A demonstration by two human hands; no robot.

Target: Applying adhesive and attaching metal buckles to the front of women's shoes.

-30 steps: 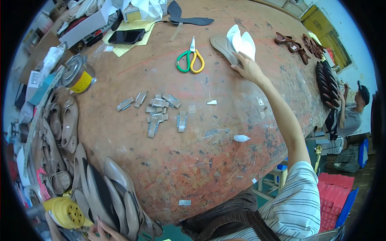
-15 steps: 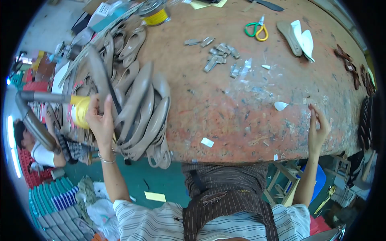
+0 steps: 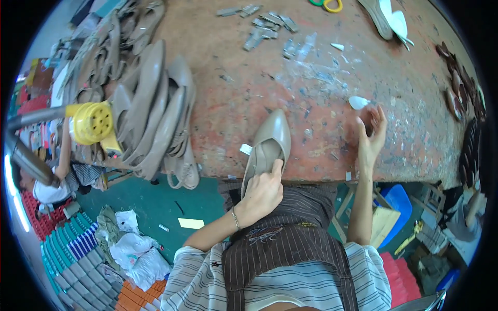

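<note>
My left hand [image 3: 262,194] is closed on the heel end of a glossy beige pointed-toe shoe [image 3: 277,132], at the table's near edge. The toe points away from me, and a finger and thumb reach into its opening. Further right, my right hand [image 3: 371,137] is open and empty, thumb and fingers apart and curved. Just beyond its fingertips lies a small white bottle with a pointed tip [image 3: 358,102]; I cannot tell whether they touch it. A white cone-shaped cap [image 3: 337,46] lies farther back.
Similar beige shoes [image 3: 153,111] are heaped at left, beside a yellow round fitting [image 3: 93,123] on a grey pipe. Several small greyish strips [image 3: 267,26], scissors [image 3: 332,4] and a shoe with white pieces [image 3: 386,18] lie farther back. Brown straps [image 3: 456,88] lie at right.
My left hand has brought a beige shoe from the heap at left to the table edge before me. My right hand has moved left, toward the white bottle. The view has shifted.
</note>
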